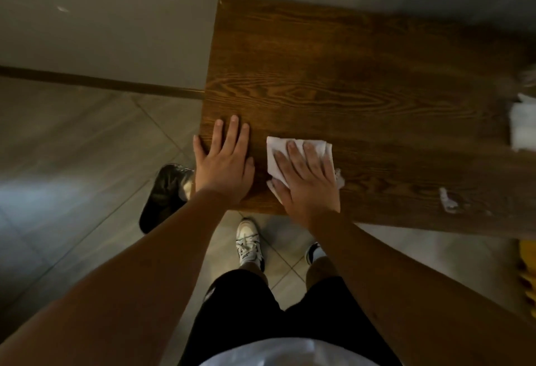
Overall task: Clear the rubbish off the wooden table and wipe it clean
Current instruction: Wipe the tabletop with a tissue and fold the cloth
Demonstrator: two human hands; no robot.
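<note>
The person stands at the near edge of the table [348, 75], a dark wooden top that fills the upper right of the frame, and leans on it with both arms stretched out. The left hand [224, 162] lies flat near the table's lower left corner, fingers spread wide and holding nothing, the little finger hanging just over the side edge. Just beside it, toward the centre of the frame, the right hand [309, 180] presses palm down on a folded white tissue [275, 152], fingers flat on top of it rather than curled around it, so the tissue sits pinned between palm and wood. A small white scrap [448, 199] lies on the table near its front edge, in the right part of the frame (blurred, so I cannot tell what it is), and more white stuff [523, 128] shows at the far right edge, also blurred. Below the table's left corner, on the tiled floor [72, 162], stands a bin with a black bag [162, 194]. White sneakers [248, 245] show under the front edge.
</note>
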